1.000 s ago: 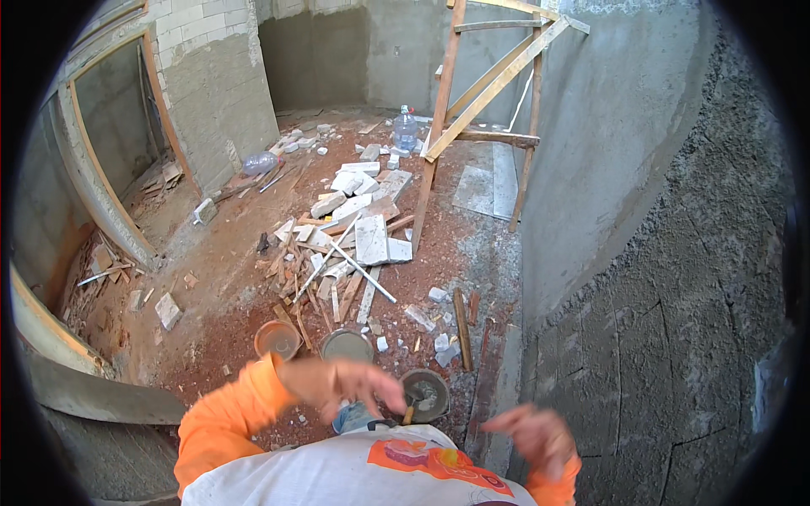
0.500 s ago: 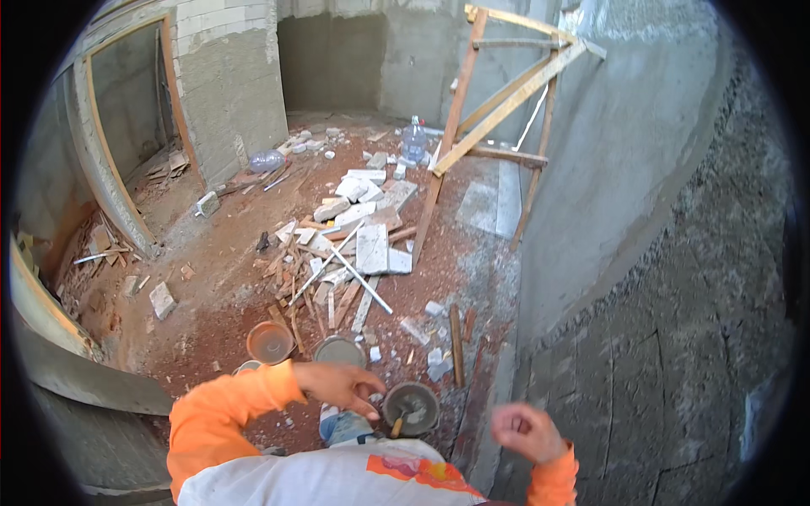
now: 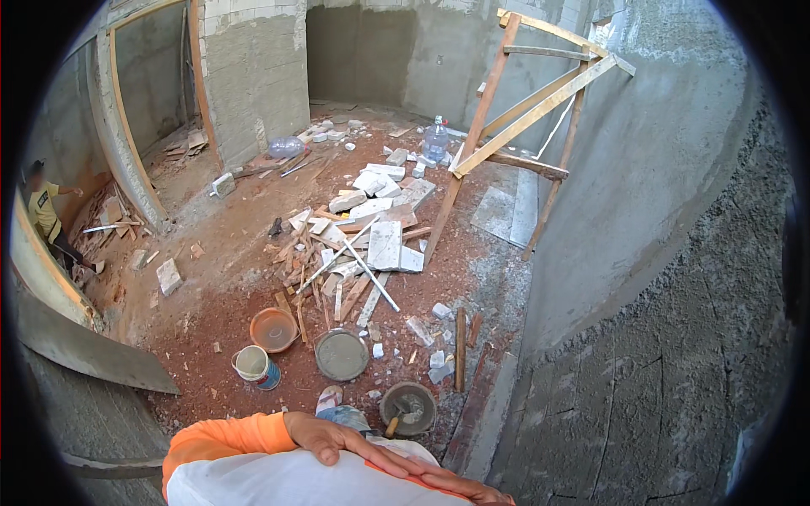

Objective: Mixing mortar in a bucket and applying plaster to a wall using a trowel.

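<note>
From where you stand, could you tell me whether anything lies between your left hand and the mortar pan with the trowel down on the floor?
Nothing visible does: the left hand is above the mortar pan, with only open air between.

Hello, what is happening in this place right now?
A person in an orange sleeve stands high above a construction floor. The left hand and right hand rest empty on a white garment at the chest. Below lie broken blocks, an orange pan, a white bucket and a round pan with a trowel. Another person stands at far left.
</note>
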`<act>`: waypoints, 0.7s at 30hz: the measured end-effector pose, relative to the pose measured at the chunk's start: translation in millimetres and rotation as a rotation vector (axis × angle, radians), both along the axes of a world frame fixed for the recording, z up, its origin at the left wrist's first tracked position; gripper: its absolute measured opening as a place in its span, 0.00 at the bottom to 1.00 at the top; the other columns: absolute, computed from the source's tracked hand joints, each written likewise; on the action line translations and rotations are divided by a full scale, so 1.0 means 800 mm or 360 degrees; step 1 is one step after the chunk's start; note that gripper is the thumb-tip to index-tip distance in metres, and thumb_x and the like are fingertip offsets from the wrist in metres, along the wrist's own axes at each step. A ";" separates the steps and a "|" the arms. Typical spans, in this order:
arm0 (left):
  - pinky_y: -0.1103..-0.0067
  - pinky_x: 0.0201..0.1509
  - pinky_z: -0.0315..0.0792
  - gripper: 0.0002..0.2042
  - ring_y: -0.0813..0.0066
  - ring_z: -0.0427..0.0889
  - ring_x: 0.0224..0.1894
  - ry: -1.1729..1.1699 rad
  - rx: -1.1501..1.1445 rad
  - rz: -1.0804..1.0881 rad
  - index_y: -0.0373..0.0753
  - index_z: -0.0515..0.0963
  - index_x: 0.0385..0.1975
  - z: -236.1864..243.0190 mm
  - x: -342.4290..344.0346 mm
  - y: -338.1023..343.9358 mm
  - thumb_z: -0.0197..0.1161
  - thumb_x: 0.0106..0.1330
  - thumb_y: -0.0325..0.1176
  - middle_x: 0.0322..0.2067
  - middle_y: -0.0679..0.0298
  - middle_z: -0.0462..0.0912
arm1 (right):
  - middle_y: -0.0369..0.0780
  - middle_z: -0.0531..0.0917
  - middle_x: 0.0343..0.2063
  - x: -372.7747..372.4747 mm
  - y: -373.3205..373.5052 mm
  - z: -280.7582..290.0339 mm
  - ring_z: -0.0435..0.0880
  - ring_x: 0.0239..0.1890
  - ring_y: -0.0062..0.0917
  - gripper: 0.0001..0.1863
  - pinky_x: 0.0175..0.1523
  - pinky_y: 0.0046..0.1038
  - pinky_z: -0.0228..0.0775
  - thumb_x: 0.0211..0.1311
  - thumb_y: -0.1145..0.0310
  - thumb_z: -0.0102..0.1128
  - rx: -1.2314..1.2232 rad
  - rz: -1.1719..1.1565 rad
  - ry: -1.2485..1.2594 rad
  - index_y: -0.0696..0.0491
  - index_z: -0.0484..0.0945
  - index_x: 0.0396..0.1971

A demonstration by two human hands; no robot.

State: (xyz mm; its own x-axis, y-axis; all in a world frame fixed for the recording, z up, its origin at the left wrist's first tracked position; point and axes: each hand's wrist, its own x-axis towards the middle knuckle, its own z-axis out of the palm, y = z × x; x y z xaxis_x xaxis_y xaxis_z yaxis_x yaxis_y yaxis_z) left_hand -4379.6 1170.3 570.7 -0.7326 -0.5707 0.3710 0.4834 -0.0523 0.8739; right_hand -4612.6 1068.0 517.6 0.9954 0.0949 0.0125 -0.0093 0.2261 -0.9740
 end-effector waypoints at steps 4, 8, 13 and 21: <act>0.58 0.63 0.25 0.39 0.55 0.34 0.66 -0.0144 0.0129 0.0061 0.37 0.55 0.60 -0.003 0.014 0.028 0.47 0.55 0.62 0.63 0.50 0.41 | 0.46 0.61 0.56 0.012 0.002 -0.005 0.63 0.57 0.30 0.36 0.59 0.37 0.55 0.61 0.47 0.38 0.0101 0.0107 0.0122 0.53 0.43 0.62; 0.61 0.64 0.34 0.37 0.57 0.40 0.66 -0.0457 0.0080 0.0058 0.36 0.57 0.59 0.011 0.060 0.038 0.51 0.56 0.58 0.63 0.49 0.45 | 0.46 0.61 0.57 -0.025 -0.008 -0.005 0.62 0.58 0.31 0.35 0.59 0.39 0.53 0.62 0.49 0.37 0.0200 -0.0026 0.0231 0.53 0.43 0.62; 0.77 0.36 0.73 0.39 0.66 0.79 0.30 0.0200 0.0352 -0.0339 0.34 0.54 0.59 -0.058 0.127 0.058 0.60 0.53 0.51 0.48 0.47 0.69 | 0.47 0.60 0.57 -0.077 -0.026 0.001 0.61 0.58 0.32 0.33 0.60 0.40 0.52 0.63 0.50 0.37 0.0357 -0.0177 0.0220 0.53 0.44 0.62; 0.67 0.55 0.65 0.57 0.59 0.65 0.57 0.0861 0.1169 0.0128 0.41 0.24 0.61 0.005 -0.016 -0.010 0.67 0.46 0.50 0.59 0.43 0.51 | 0.46 0.60 0.57 -0.013 -0.009 0.064 0.59 0.60 0.34 0.30 0.61 0.43 0.48 0.63 0.55 0.39 0.0817 -0.0690 -0.0725 0.53 0.47 0.61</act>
